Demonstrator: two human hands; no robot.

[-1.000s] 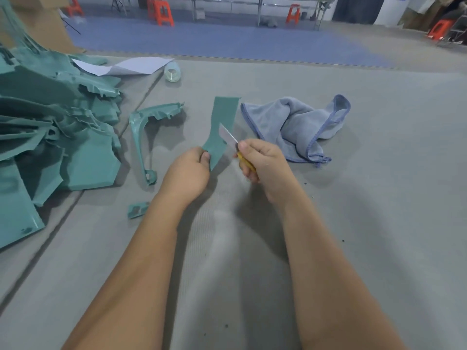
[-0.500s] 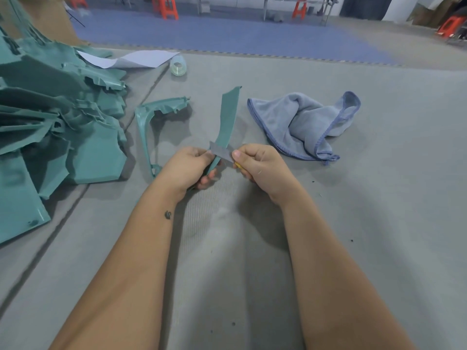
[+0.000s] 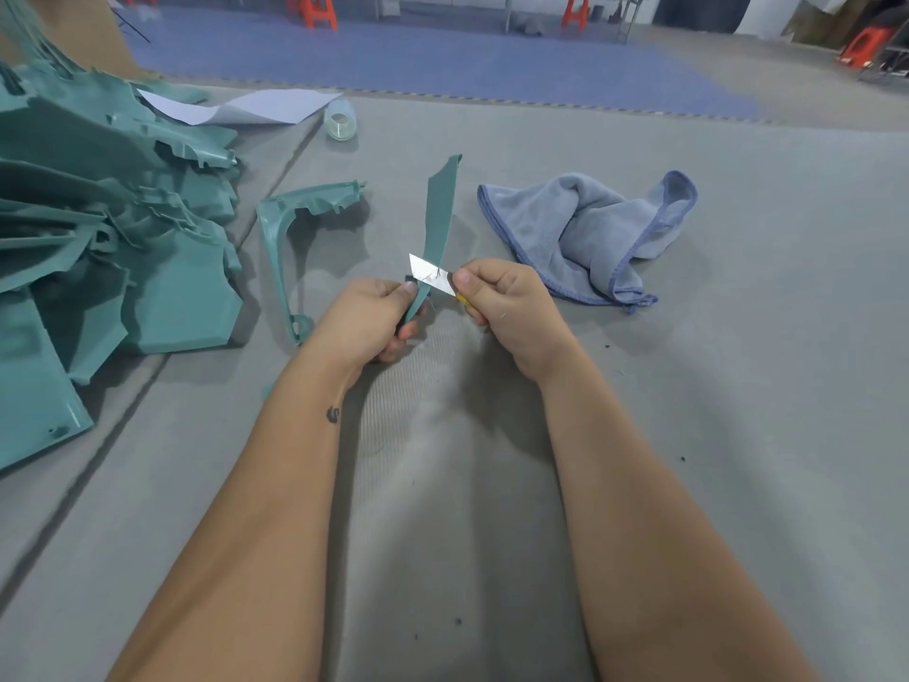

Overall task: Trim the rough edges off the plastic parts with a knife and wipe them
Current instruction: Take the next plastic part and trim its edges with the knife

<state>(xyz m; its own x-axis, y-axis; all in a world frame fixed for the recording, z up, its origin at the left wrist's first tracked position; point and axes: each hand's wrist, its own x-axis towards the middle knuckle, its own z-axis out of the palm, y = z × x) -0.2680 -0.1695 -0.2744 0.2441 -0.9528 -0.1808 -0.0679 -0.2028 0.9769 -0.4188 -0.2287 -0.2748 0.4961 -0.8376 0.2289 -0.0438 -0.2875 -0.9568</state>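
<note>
Plastic strip (image 3: 438, 224) in left-hand grip (image 3: 366, 319)

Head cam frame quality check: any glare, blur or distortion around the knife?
Head view: the knife blade is blown out to near white by glare, though its edges stay sharp; soft shadows fall under both forearms and beside the curved green part; wide-angle bending shows at the frame edges; the far floor and orange stools are soft.

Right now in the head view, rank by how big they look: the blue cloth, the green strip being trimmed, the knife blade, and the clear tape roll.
1. blue cloth
2. green strip
3 and 4. knife blade and clear tape roll: alike, and the roll lies farther off, so unranked.
</note>
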